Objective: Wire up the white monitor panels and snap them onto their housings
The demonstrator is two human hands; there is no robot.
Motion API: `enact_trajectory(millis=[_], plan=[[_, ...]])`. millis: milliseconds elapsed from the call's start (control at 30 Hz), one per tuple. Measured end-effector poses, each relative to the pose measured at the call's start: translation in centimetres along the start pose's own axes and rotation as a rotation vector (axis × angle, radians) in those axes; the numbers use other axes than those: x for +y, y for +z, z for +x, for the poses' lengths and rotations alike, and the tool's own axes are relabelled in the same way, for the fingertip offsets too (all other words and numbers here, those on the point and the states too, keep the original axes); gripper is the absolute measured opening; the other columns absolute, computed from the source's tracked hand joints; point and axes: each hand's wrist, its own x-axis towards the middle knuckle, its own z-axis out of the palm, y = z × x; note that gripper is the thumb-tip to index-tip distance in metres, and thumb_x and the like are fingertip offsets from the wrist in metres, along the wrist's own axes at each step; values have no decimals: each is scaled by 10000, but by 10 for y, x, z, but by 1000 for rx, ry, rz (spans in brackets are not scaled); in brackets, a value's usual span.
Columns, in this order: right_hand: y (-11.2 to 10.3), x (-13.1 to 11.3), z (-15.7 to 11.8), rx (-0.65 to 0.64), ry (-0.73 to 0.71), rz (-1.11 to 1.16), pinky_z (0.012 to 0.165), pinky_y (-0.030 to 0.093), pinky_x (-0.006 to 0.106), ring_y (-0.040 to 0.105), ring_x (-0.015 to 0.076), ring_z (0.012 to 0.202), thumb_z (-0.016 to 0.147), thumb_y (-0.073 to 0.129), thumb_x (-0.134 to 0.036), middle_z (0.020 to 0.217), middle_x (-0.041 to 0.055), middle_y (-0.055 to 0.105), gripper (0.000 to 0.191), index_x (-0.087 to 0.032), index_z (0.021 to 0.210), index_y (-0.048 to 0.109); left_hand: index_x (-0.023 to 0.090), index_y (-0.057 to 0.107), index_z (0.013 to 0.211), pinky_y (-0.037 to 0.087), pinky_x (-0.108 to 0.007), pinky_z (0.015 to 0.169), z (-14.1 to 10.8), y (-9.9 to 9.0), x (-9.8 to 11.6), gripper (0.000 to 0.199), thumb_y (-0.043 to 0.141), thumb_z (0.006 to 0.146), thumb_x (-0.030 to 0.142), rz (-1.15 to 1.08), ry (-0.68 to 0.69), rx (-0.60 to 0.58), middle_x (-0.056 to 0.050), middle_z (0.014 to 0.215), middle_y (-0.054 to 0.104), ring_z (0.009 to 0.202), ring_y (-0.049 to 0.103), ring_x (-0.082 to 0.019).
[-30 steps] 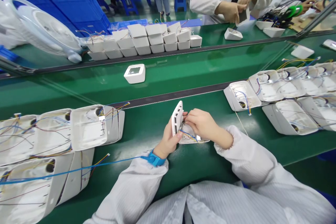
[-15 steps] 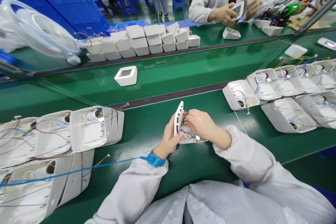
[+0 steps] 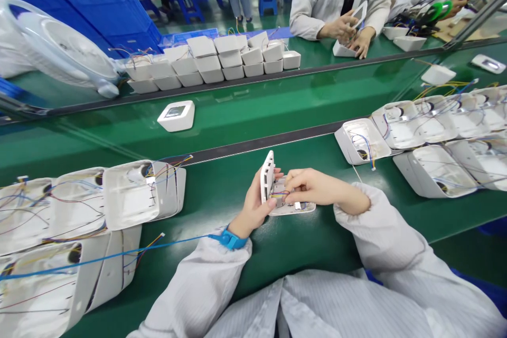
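Observation:
My left hand grips a white plastic cover, which stands tilted on edge with slots along its side. Beside it on the bench lies an open white housing, with thin coloured wires across it and a small white connector. Over this housing my right hand is closed, fingertips pinched together near the wires. What those fingertips hold is too small to make out. A blue wrist strap with a cord goes round my left wrist.
Open white housings with wires stand in rows at left and right. A finished-looking white unit with a screen sits on the green conveyor. Stacked housings, a fan and a co-worker's hands are beyond.
My right hand has moved slightly right and back from the cover, baring more of the housing. The unit on the conveyor has shifted left. The co-worker's hands have come down to a housing.

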Motion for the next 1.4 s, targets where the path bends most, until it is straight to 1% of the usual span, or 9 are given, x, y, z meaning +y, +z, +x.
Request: enact_trajectory(millis=[233, 300, 433, 600, 900, 1067, 1233, 1333, 1400], plan=[[-2, 10, 0, -190, -20, 201, 710, 469, 246, 573, 145, 845, 873, 675, -353, 926, 28, 620, 185, -193, 954, 718, 187, 394, 1404, 391, -517, 1062, -1, -1, -2, 710, 662, 817, 483, -39, 11, -32, -172, 1395, 462, 1241, 506, -329], [-2, 7, 0, -189, -14, 148, 650, 439, 231, 547, 126, 771, 870, 679, -363, 864, 13, 605, 185, -192, 925, 718, 189, 391, 1407, 396, -517, 1058, -1, -1, -2, 714, 663, 817, 485, -46, 8, -28, -174, 1393, 466, 1241, 508, -332], [-3, -1, -1, -244, 115, 104, 500, 324, 220, 420, 86, 553, 912, 608, -411, 616, -43, 486, 283, -166, 777, 651, 191, 386, 1412, 406, -519, 1048, -1, -2, -3, 717, 660, 818, 485, -47, 5, -16, -179, 1378, 482, 1226, 522, -333], [-3, -5, -1, -255, 186, 119, 460, 266, 211, 336, 66, 501, 864, 650, -445, 550, -69, 372, 403, -164, 618, 500, 193, 379, 1423, 408, -524, 1045, -1, -3, -5, 734, 675, 809, 467, -42, 24, -46, -179, 1400, 461, 1230, 515, -337], [-11, 2, -1, -376, 164, 382, 560, 389, 209, 502, 92, 613, 882, 639, -403, 697, -4, 592, 314, -115, 989, 702, 187, 398, 1412, 412, -518, 1038, 0, -2, -1, 733, 675, 801, 484, -51, 13, -47, -176, 1384, 474, 1218, 517, -334], [-6, 8, 1, -321, 189, 492, 556, 407, 210, 534, 94, 603, 794, 733, -363, 706, 1, 640, 285, -125, 950, 732, 192, 383, 1426, 394, -528, 1053, -1, -3, -4, 737, 673, 808, 472, -42, 22, -63, -176, 1392, 465, 1228, 510, -334], [1, 9, 1, -242, 262, 480, 513, 404, 208, 520, 87, 532, 746, 774, -334, 644, -22, 627, 231, -134, 845, 715, 191, 377, 1426, 398, -517, 1048, -1, -3, -4, 728, 667, 817, 466, -40, 25, -49, -173, 1391, 467, 1227, 511, -332], [6, 6, 2, -128, 211, 322, 523, 408, 213, 547, 100, 535, 788, 744, -329, 617, -30, 621, 193, -145, 785, 685, 189, 381, 1418, 406, -519, 1041, 0, -1, -2, 720, 654, 821, 485, -38, 13, -36, -173, 1389, 468, 1224, 513, -334], [10, 6, 4, -26, 123, 80, 558, 404, 219, 557, 103, 562, 829, 710, -288, 642, -29, 632, 156, -155, 754, 676, 185, 387, 1413, 408, -521, 1043, 1, 0, 0, 708, 643, 828, 491, -24, 14, -32, -172, 1379, 476, 1223, 515, -334]])
